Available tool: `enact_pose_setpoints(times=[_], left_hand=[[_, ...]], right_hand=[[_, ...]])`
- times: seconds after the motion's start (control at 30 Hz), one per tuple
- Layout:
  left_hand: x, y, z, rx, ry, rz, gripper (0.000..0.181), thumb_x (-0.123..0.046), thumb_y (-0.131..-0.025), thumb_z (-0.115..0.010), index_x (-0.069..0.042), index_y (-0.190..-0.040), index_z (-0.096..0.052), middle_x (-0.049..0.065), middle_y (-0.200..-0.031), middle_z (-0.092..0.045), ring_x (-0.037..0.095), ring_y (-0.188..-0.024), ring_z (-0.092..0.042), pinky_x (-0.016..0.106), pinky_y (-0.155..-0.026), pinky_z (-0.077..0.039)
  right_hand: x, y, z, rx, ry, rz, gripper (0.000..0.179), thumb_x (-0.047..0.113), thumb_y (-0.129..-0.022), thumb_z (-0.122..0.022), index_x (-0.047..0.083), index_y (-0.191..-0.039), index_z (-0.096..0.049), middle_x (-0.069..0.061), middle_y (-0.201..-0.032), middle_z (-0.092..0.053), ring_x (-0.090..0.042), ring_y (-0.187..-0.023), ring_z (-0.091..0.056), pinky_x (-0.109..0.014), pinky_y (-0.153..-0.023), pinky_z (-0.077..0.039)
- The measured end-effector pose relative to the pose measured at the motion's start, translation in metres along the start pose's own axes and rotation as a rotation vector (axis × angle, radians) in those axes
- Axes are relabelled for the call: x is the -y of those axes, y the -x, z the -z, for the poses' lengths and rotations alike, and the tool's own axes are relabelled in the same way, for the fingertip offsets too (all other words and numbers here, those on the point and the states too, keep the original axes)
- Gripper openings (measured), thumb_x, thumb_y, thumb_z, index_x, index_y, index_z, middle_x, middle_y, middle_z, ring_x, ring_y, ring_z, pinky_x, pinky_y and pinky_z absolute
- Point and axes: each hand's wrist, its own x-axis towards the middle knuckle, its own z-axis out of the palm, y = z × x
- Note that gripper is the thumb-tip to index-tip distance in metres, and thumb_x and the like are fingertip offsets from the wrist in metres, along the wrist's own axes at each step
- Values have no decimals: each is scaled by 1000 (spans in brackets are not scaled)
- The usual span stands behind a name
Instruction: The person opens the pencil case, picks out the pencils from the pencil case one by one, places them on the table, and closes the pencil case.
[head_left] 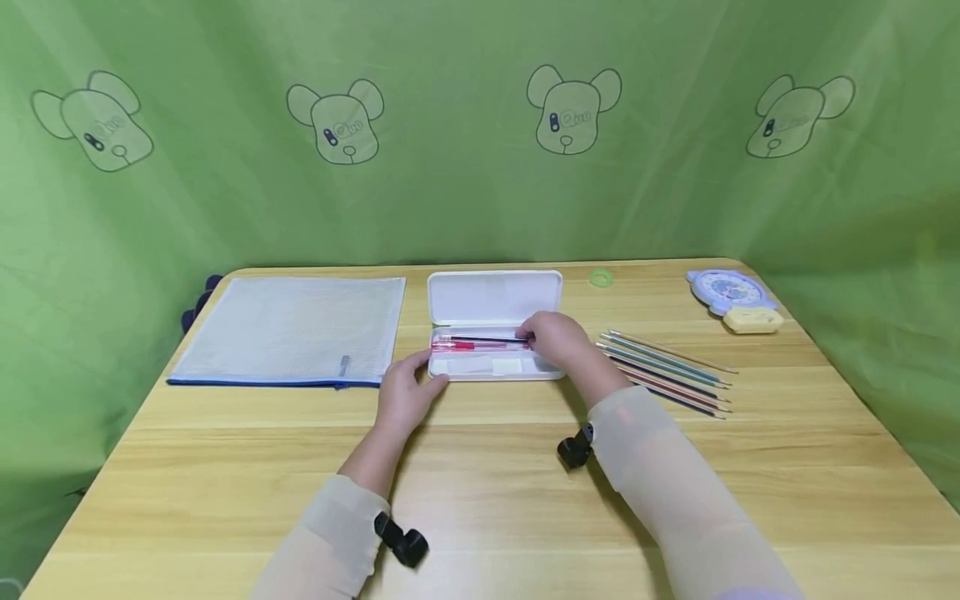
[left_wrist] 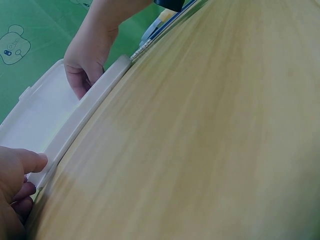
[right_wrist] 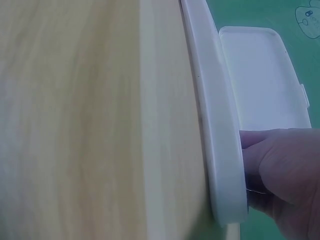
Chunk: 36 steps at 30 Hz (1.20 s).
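Note:
A white pencil case [head_left: 495,367] lies open on the table with its lid [head_left: 495,297] raised at the back. My left hand [head_left: 405,392] holds its left end, the thumb along the front corner; the left wrist view shows that thumb [left_wrist: 34,161] on the rim and the other fingers curled below. Red pens [head_left: 468,345] lie in the case's rear part. My right hand [head_left: 558,340] reaches into the right end and pinches the end of a dark pen [head_left: 487,339] above the red ones. In the right wrist view its fingertips are hidden behind the case wall.
Several pencils [head_left: 667,371] lie fanned out right of the case. A mesh zip pouch [head_left: 292,329] with a blue edge lies at left. At the back are a green ring [head_left: 601,277], a purple clock-like item [head_left: 727,288] and a yellow block [head_left: 753,320]. A green curtain [head_left: 465,208] hangs behind the table.

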Motion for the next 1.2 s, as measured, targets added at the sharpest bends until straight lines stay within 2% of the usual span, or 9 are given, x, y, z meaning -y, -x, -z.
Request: enact_pose_setpoints(times=[0.33,0.5,0.77,0.93,1.07,1.2], left_hand=[[1,-1,-1,1,2,-10,52,-21,-87,-73,-3,-133,-58,15,-138,-59,33,-134,-49,46,-116,-38],[0,-1,0,0,-1,-6,51,-20,-87,-73,-2,-133,-59,14,-138,-59,32,-134,-49,45,-116,-38],[1,0,1,0,-13,-12,51,-21,-88,-72,-2,-133,-58,15,-138,-59,33,-134,-49,47,-115,-39],[2,-1,-1,-2,-16,-10,51,-21,-88,-72,-3,-133,-59,14,-138,-59,32,-134,-49,46,-116,-38],[2,-1,-1,4,-12,-4,51,-22,-88,-72,-4,-133,-58,13,-139,-59,32,-135,-49,46,-116,-38],[0,0,0,6,-14,-10,51,-22,-88,-72,-3,-133,-58,14,-138,-59,33,-135,-49,47,-116,-38]], right_hand=[[-7,-1,-3,-7,-113,58,31,-1,-93,-54,3,-119,-69,-17,-118,-69,-34,-118,-60,-48,-109,-45],[-8,1,2,-12,-176,77,30,0,-91,-55,1,-118,-68,-19,-114,-68,-34,-113,-60,-49,-106,-46],[-12,7,9,12,-290,66,29,3,-93,-54,-1,-118,-67,-19,-115,-67,-32,-111,-58,-49,-106,-45],[-16,16,12,33,-366,14,29,6,-96,-52,3,-121,-66,-18,-120,-64,-31,-115,-56,-50,-107,-44],[-22,27,17,38,-408,-21,29,9,-98,-52,6,-122,-66,-16,-120,-64,-28,-110,-55,-46,-101,-46],[-33,40,22,19,-443,-7,28,8,-97,-54,5,-122,-67,-15,-116,-66,-26,-104,-56,-37,-93,-47]])
